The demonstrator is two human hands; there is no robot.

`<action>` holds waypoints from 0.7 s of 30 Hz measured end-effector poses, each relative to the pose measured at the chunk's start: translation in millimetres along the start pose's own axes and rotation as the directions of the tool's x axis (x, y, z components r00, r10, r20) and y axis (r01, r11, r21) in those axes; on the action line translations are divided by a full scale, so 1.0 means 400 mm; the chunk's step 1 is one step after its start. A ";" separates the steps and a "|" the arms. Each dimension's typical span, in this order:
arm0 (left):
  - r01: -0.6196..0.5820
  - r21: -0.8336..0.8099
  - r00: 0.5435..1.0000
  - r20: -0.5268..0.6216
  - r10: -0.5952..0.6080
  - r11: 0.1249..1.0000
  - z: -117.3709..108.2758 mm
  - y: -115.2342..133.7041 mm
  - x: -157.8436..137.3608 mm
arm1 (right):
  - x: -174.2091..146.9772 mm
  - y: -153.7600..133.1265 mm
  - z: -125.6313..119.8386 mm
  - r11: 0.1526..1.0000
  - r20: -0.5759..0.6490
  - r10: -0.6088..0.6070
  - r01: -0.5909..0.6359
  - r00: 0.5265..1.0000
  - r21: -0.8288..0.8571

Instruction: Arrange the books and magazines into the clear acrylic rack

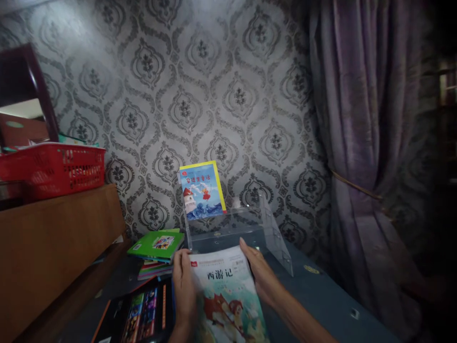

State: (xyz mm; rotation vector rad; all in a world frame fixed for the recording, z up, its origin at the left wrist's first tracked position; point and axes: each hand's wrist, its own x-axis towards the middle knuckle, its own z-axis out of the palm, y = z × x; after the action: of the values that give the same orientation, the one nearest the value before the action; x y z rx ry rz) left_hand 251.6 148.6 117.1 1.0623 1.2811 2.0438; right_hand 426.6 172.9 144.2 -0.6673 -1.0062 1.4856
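Note:
Between my two hands is a paperback book (228, 295) with a pale green illustrated cover, its front facing up. My left hand (183, 290) grips the left edge, fingers wrapped over it. At the opposite edge my right hand (262, 274) is closed, its thumb near the top corner. Just beyond the book stands a clear plastic book rack (276, 238), with a blue book with a yellow border (203, 190) upright at its left side. The lower end of the held book runs out of the picture.
Left of my hands, a stack with a green book (157, 245) on top lies on the dark table (314, 305). A black book (139, 312) is nearer me. A red plastic basket (67, 166) sits on a wooden ledge (71, 224). A purple curtain (360, 119) hangs at right.

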 end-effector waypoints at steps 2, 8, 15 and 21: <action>-0.257 0.202 0.966 0.056 0.251 0.945 -0.005 -0.001 0.001 | 0.015 -0.001 -0.010 0.999 0.034 0.034 -0.035 0.999 0.034; -0.725 0.650 0.637 0.505 0.583 0.228 0.003 -0.003 -0.015 | 0.064 0.016 -0.032 0.984 0.069 0.142 -0.149 0.987 0.101; -0.877 0.459 0.326 0.787 0.523 -0.143 0.035 -0.049 -0.075 | 0.086 0.031 -0.041 0.979 0.093 0.151 -0.162 0.984 0.124; -0.950 0.222 0.114 0.902 0.417 -0.220 0.002 -0.131 -0.152 | 0.078 0.014 -0.058 0.973 0.035 0.232 -0.232 0.972 0.004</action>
State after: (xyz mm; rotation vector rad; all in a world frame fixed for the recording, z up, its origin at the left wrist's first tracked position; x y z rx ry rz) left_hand 287.4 126.5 48.8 3.5239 1.3897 1.0058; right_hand 438.3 208.3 132.5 -0.7774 -0.9729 1.7085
